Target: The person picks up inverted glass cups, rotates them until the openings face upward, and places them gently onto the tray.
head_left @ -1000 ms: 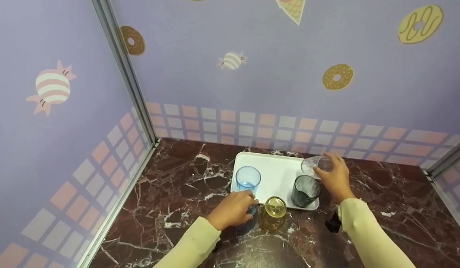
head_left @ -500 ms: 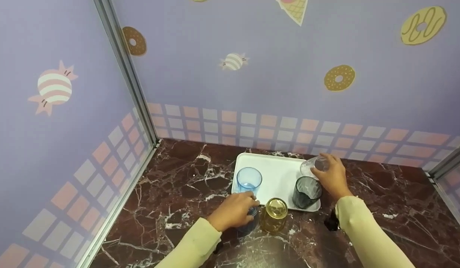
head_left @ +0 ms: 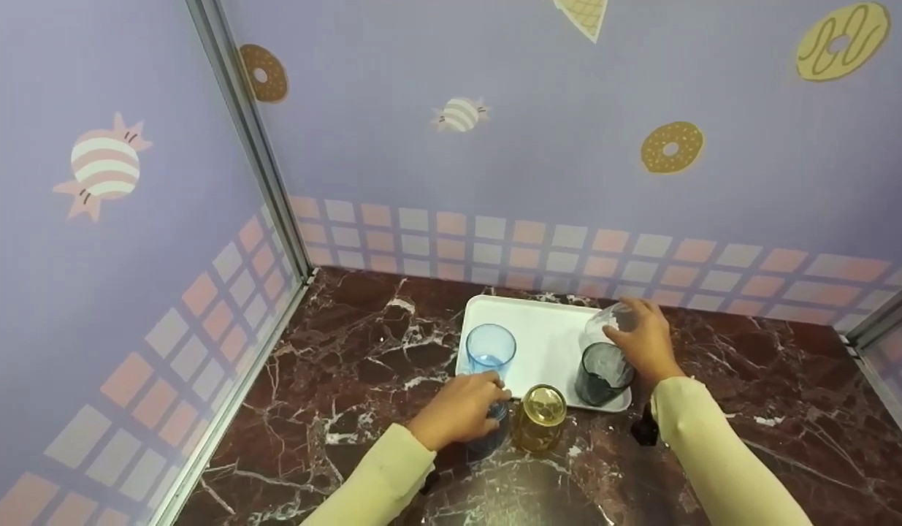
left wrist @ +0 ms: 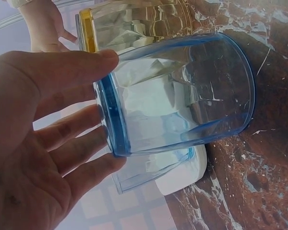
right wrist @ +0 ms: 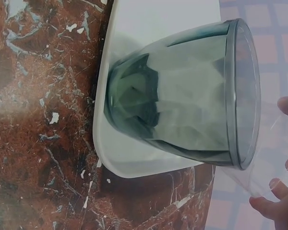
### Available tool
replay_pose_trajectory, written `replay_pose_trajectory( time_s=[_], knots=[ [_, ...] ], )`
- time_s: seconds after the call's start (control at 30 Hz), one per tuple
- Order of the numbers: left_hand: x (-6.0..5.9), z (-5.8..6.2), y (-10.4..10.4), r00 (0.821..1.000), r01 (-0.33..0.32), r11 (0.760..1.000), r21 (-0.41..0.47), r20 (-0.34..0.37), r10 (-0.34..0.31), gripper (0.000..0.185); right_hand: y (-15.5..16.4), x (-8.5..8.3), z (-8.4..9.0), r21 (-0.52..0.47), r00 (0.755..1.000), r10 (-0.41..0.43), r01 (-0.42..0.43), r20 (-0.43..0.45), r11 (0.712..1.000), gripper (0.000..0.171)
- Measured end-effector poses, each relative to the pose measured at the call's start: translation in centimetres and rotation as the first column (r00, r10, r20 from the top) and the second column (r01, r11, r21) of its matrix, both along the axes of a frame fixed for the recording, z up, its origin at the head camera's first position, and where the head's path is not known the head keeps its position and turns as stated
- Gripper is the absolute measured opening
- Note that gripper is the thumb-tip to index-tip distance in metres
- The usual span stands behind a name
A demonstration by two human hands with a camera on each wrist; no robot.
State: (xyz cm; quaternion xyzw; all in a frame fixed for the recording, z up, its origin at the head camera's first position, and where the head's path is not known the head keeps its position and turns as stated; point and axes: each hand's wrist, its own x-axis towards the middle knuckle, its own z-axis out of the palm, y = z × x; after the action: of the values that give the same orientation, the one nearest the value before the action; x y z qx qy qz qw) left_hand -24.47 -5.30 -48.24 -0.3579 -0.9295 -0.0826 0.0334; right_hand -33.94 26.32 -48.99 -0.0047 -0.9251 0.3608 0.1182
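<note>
My left hand [head_left: 456, 410] grips the base of an upside-down blue cup [left wrist: 182, 96] standing on the counter. In the left wrist view, the thumb lies on one side of the base and the fingers on the other. A yellow cup [head_left: 542, 427], also upside down, stands just to its right. Over the far right corner of the white tray [head_left: 544, 342], my right hand [head_left: 646, 342] holds a clear cup [head_left: 595, 326] between thumb and fingers. An upright dark grey cup [right wrist: 182, 96] on the tray partly hides it. Another blue cup [head_left: 491, 347] is upright at the tray's left.
A dark red marble counter [head_left: 377, 365] carries everything. Behind it rises a lilac wall [head_left: 363, 131] with sweets printed on it, close beyond the tray. A metal-edged side panel [head_left: 107, 292] bounds the left.
My right hand has moved a little to the left with the clear cup, bringing it further behind the grey cup. My left hand stays on the blue cup. The head view has shifted slightly.
</note>
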Motion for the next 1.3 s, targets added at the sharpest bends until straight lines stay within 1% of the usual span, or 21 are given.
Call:
replay_pose_trajectory(
  time_s=[0.17,0.3,0.5,0.7,0.9,1.03,1.2,1.3],
  knots=[
    [0.1,0.0,-0.1,1.0,0.001,1.0,0.018,-0.015,-0.001,0.038,-0.2,-0.3,0.3,0.042,1.0,0.027,-0.028,0.016,0.999,0.061],
    [0.4,-0.1,-0.2,1.0,0.003,1.0,0.017,-0.025,-0.003,0.037,-0.4,-0.3,0.1,0.067,0.999,0.048,-0.05,0.022,0.997,0.061],
    [0.3,0.1,-0.1,0.999,-0.006,1.0,-0.013,-0.033,0.005,0.035,-0.3,-0.7,0.1,0.061,0.999,0.051,-0.051,0.003,0.997,0.061],
    [0.2,0.0,0.0,0.999,-0.012,1.0,-0.009,-0.035,0.011,0.036,-0.2,-1.1,-0.2,0.049,0.997,0.071,-0.07,-0.023,0.996,0.059],
    [0.3,-0.2,-0.1,0.999,-0.019,1.0,-0.001,-0.032,0.019,0.035,-0.1,-1.3,-0.6,0.039,0.994,0.105,-0.106,0.021,0.994,0.061],
    [0.2,-0.2,0.0,0.999,-0.013,1.0,0.003,-0.048,0.013,0.035,0.0,-1.4,-0.7,0.056,0.995,0.094,-0.095,0.021,0.994,0.063],
    [0.1,-0.1,-0.1,0.997,-0.005,1.0,0.009,-0.074,0.006,0.034,-0.1,-1.7,-0.6,0.074,0.992,0.122,-0.122,0.002,0.99,0.06],
    [0.0,-0.1,0.0,0.996,0.005,1.0,0.013,-0.084,-0.004,0.033,0.1,-1.7,-0.4,0.079,0.992,0.123,-0.122,-0.009,0.989,0.058]
  ],
)
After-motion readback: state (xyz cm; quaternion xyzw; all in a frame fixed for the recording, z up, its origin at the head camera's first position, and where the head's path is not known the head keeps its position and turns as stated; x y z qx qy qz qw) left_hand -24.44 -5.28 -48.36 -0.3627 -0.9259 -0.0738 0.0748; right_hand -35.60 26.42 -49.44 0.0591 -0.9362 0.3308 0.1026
